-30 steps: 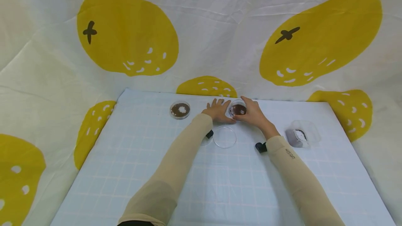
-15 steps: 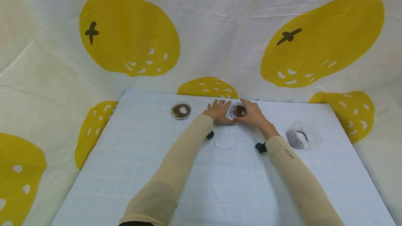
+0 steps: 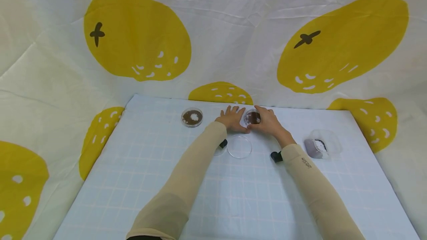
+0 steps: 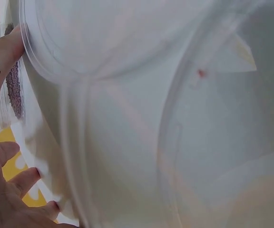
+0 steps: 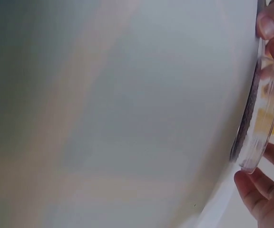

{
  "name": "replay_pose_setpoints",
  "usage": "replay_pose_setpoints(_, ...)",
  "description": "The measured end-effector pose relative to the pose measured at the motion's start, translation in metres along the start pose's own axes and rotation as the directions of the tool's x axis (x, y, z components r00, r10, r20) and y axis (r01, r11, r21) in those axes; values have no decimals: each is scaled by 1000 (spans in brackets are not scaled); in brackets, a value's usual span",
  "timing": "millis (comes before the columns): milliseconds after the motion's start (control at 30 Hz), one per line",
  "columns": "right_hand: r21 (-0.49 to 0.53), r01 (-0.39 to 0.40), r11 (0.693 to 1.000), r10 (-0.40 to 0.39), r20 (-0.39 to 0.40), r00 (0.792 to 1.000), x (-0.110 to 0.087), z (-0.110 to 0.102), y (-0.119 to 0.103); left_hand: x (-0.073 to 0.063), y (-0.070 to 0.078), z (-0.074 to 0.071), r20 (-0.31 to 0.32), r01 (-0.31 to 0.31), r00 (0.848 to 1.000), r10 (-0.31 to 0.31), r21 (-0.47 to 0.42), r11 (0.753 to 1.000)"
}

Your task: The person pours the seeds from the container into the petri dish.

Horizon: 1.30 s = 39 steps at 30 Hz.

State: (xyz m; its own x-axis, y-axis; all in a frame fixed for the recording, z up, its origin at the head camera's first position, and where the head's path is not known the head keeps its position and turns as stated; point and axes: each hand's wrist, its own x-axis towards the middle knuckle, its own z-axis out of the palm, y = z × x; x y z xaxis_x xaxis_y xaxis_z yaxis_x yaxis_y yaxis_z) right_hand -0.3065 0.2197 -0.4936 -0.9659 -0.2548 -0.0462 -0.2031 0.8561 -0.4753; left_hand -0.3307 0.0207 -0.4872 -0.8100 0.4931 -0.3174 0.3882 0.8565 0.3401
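Note:
In the head view a clear round petri dish (image 3: 252, 117) with dark brown, grainy contents and a pale patch lies near the table's far edge. My right hand (image 3: 269, 122) grips its right side between thumb and fingers. At its left, my left hand (image 3: 231, 119) has its fingers spread, the thumb close to the dish's near side; contact cannot be told. The right wrist view gives the dish (image 5: 256, 114) edge-on, with fingers at its lower end. Two clear round lids or dishes lie nearer, one a full ring (image 3: 239, 157), the other (image 3: 220, 152) partly under the left wrist.
A second petri dish (image 3: 192, 117), brown with a white patch, lies to the left. At the right is a clear plastic container (image 3: 333, 142) with a greyish part (image 3: 313, 148) and white contents. A lemon-patterned cloth (image 3: 230, 47) hangs behind the pale checked table (image 3: 240, 203).
Both hands stay almost in place around the dish. The view shifts slightly between the first two frames; the dish's dark contents appear slightly turned.

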Motion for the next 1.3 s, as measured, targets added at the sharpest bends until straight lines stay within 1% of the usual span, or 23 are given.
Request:
replay_pose_setpoints(300,-6,11,1000,-11,-12,1000,-1,0,2,5,-3,2,17,-4,1000,4,-4,1000)
replay_pose_setpoints(400,1,10,1000,-10,-11,1000,-3,-1,-1,4,-2,2,12,-10,1000,10,17,1000)
replay_pose_setpoints(533,27,-12,1000,12,-16,1000,-8,-5,-4,2,-1,0,2,-19,1000,19,50,999)
replay_pose_setpoints(667,76,-35,996,39,-47,998,-15,-11,-7,-2,-1,-7,-19,-30,999,32,69,997)
replay_pose_setpoints(733,99,-29,995,36,-72,997,-20,-14,-9,-6,-1,-12,-30,-50,998,53,74,996)
replay_pose_setpoints(800,124,-14,992,27,-106,994,-26,-17,-13,-12,-2,-18,-34,-84,996,87,68,994)
replay_pose_setpoints(900,145,27,989,-3,-166,986,-36,-21,-18,-29,-5,-26,-41,-126,991,128,44,991)
replay_pose_setpoints(1033,162,59,985,-21,-231,973,-51,-23,-23,-61,-10,-31,-67,-155,986,155,3,988)
replay_pose_setpoints(1167,170,78,982,-29,-275,961,-68,-24,-28,-98,-18,-27,-122,-165,980,161,-26,986)
replay_pose_setpoints(1300,168,106,980,-48,-317,947,-85,-24,-34,-133,-30,-19,-187,-184,967,171,-55,981)
